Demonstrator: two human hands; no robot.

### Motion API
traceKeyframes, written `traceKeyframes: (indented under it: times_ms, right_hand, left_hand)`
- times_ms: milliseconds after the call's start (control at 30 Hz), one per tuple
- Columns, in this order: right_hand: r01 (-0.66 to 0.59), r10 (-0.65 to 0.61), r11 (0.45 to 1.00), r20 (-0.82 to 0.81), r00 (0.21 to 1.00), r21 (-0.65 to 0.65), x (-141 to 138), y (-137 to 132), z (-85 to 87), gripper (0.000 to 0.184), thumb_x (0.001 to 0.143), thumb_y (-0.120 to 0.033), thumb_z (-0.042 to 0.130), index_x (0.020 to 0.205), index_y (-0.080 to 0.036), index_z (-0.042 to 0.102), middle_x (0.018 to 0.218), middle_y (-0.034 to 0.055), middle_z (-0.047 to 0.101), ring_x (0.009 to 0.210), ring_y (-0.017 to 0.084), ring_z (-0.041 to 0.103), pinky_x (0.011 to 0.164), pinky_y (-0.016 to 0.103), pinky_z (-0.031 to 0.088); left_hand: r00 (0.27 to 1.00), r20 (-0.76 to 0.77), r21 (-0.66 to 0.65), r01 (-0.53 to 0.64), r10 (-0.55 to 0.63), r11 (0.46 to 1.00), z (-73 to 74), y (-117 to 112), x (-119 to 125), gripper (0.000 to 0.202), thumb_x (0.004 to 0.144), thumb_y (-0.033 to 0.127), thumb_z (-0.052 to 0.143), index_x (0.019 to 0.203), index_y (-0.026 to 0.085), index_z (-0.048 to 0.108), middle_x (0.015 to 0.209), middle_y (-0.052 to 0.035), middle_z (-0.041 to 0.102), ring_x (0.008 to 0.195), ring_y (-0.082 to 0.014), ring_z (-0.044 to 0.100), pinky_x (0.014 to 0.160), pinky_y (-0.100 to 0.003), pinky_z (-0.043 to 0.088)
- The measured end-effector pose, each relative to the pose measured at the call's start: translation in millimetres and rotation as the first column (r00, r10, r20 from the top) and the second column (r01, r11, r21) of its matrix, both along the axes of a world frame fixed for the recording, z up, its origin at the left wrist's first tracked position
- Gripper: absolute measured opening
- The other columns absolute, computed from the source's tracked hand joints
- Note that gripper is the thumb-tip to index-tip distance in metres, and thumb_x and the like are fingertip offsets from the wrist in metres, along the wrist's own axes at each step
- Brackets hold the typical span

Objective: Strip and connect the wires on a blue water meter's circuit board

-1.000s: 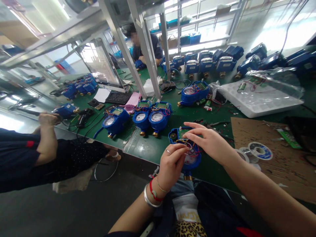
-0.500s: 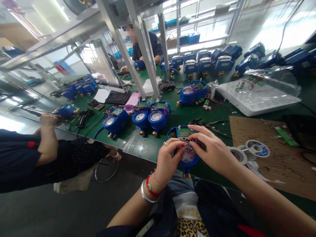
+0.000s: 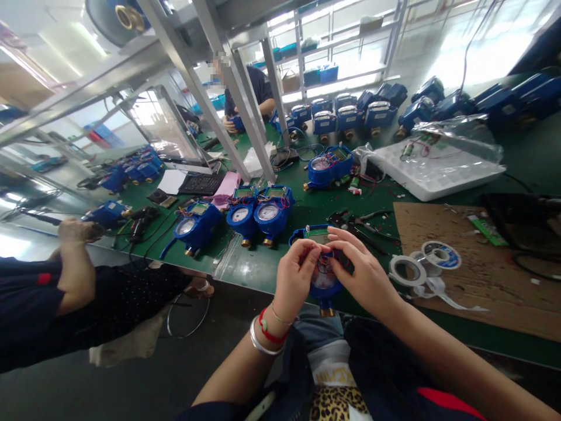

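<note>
Blue meter [image 3: 323, 280], pliers [image 3: 359, 223] behind, tape rolls [image 3: 407, 270] beside

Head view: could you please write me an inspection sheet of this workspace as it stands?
Surface: green bench, brown board at right.
Job's things: blue water meter, open, at bench edge.
Clutter: three meters, pliers, tape rolls, white tray.
Hands: left hand and right hand both on the meter's wires.
Cables: red wires on meters; black leads at left.
Surroundings: two other people, keyboard, shelving.
</note>
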State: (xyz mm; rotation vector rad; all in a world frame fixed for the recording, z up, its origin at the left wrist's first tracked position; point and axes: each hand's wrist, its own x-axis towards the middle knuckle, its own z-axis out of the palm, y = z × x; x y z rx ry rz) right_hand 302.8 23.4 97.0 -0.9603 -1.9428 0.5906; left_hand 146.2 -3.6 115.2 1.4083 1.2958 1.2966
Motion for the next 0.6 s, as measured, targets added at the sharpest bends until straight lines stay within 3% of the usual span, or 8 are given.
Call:
traceKeyframes:
  times_ms: [100,167,300,433,500,600]
  right_hand:
    - [0.129,-0.129,0.991,0.001,0.992,0.016,15,14,2.1,0.019,0.093,-0.025,0.05,0.11,-0.02,0.058,0.134,0.0076,0.053,0.124,0.019,0.05,0.108,0.037,0.041]
    - [0.252,-0.251,0.968,0.086,0.964,0.004,29,30,-5.4,0.021,0.094,-0.026,0.045,0.109,-0.019,0.059,0.129,0.0082,0.056,0.121,0.019,0.052,0.107,0.038,0.041]
    - [0.339,-0.306,0.939,0.308,0.901,-0.059,43,54,-43.2,0.036,0.086,-0.034,0.055,0.114,-0.011,0.059,0.125,0.0182,0.057,0.119,0.03,0.053,0.104,0.048,0.041]
    - [0.381,-0.315,0.918,0.388,0.866,-0.107,33,59,-76.3,0.062,0.077,-0.04,0.067,0.128,-0.008,0.051,0.135,0.0251,0.049,0.126,0.039,0.044,0.102,0.058,0.037]
    - [0.413,-0.332,0.901,0.395,0.857,-0.137,29,61,-79.8,0.065,0.076,-0.039,0.067,0.131,-0.008,0.049,0.136,0.0267,0.047,0.126,0.041,0.043,0.101,0.062,0.035]
    - [0.437,-0.34,0.872,0.367,0.866,-0.221,34,68,-68.2,0.065,0.075,-0.039,0.063,0.129,-0.004,0.052,0.129,0.0288,0.052,0.12,0.043,0.049,0.098,0.063,0.038]
  left_hand:
    - [1.0,-0.007,-0.025,-0.017,0.017,1.0,1.2,1,3,0.021,0.092,0.038,0.054,0.088,0.018,0.056,0.079,-0.0011,0.064,0.056,-0.0089,0.049,0.054,-0.021,0.041]
    - [0.999,0.008,-0.031,-0.032,0.032,0.999,0.5,2,4,0.02,0.092,0.036,0.055,0.087,0.017,0.057,0.075,-0.0001,0.061,0.057,-0.009,0.05,0.055,-0.021,0.042]
    - [0.996,0.029,-0.051,-0.079,0.08,0.996,-2.4,4,5,0.019,0.089,0.036,0.059,0.089,0.016,0.06,0.073,-0.0001,0.061,0.057,-0.0091,0.05,0.055,-0.021,0.042]
    - [0.993,0.036,-0.041,-0.108,0.11,0.993,-4.9,3,6,0.017,0.087,0.033,0.06,0.088,0.017,0.062,0.072,-0.0002,0.062,0.059,-0.0098,0.053,0.057,-0.021,0.044]
    - [0.993,0.027,-0.021,-0.111,0.112,0.994,-6.6,2,6,0.014,0.087,0.031,0.061,0.09,0.017,0.063,0.076,-0.0013,0.063,0.064,-0.0112,0.056,0.06,-0.022,0.046]
    - [0.994,-0.018,0.018,-0.112,0.112,0.994,-9.7,0,5,0.012,0.088,0.028,0.059,0.092,0.018,0.064,0.084,-0.0033,0.065,0.074,-0.0142,0.061,0.067,-0.024,0.048]
